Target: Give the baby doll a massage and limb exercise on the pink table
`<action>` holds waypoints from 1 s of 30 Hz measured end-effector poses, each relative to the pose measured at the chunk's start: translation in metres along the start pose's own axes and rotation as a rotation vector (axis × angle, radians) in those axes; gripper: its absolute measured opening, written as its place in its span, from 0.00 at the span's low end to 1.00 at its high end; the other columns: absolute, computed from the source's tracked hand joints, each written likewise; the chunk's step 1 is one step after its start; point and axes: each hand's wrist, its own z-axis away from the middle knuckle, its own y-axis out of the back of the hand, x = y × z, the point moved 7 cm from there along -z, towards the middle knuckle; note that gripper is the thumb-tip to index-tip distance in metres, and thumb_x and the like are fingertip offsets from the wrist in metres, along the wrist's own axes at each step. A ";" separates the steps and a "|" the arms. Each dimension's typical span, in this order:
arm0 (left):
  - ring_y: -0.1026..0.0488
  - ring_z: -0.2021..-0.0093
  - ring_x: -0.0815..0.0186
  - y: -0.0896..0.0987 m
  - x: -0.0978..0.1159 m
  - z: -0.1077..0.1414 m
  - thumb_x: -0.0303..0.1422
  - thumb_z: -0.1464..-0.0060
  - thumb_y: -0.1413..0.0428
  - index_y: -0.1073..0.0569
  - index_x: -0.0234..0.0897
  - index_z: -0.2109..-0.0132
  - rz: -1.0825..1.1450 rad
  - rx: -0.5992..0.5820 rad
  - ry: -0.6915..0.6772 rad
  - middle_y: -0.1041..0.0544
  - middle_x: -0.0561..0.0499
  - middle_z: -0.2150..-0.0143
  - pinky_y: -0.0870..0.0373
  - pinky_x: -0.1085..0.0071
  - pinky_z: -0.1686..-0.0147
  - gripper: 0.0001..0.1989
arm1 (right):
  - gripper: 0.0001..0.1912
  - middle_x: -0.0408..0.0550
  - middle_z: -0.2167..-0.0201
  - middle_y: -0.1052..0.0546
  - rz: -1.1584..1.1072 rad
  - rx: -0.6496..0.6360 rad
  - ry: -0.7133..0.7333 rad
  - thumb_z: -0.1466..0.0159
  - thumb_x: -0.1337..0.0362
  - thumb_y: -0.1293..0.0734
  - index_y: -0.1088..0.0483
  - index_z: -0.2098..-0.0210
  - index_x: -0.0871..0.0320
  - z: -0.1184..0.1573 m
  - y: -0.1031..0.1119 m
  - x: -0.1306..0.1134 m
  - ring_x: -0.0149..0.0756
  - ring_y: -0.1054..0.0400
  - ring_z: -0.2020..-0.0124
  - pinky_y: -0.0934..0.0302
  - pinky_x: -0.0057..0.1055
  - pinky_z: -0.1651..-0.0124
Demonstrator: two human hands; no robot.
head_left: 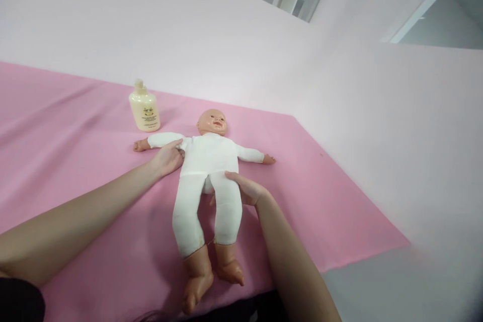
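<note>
Both hands are on the doll [207,161], which lies face up on the pink cloth [75,126] with arms spread and legs pointing toward you. Your left hand [168,158] rests at the doll's shoulder and upper arm, fingers loosely curled against the white sleeve, touching but not clamped around it. Beyond that hand, up and a bit left, a cream lotion bottle [144,106] stands upright on the cloth, near the doll's outstretched hand but apart from it. Between your hands is the doll's white torso, head pointing away from you. Your right hand [245,188] sits at the doll's hip and upper thigh, thumb on top of the leg, fingers tucked at its side; whether they wrap underneath, can't tell. Nearer you than both hands, the doll's bare tan feet [213,274] reach the cloth's near edge. Right of your right hand, the cloth ends at a pale surface [396,161].
</note>
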 end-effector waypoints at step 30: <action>0.10 0.58 0.56 -0.001 -0.005 -0.002 0.15 0.29 0.49 0.17 0.30 0.40 -0.118 -0.059 -0.015 0.11 0.43 0.59 0.13 0.65 0.44 0.21 | 0.32 0.60 0.58 0.12 -0.134 0.111 -0.030 0.43 0.38 0.13 0.17 0.56 0.59 0.005 0.001 0.005 0.62 0.15 0.42 0.21 0.46 0.39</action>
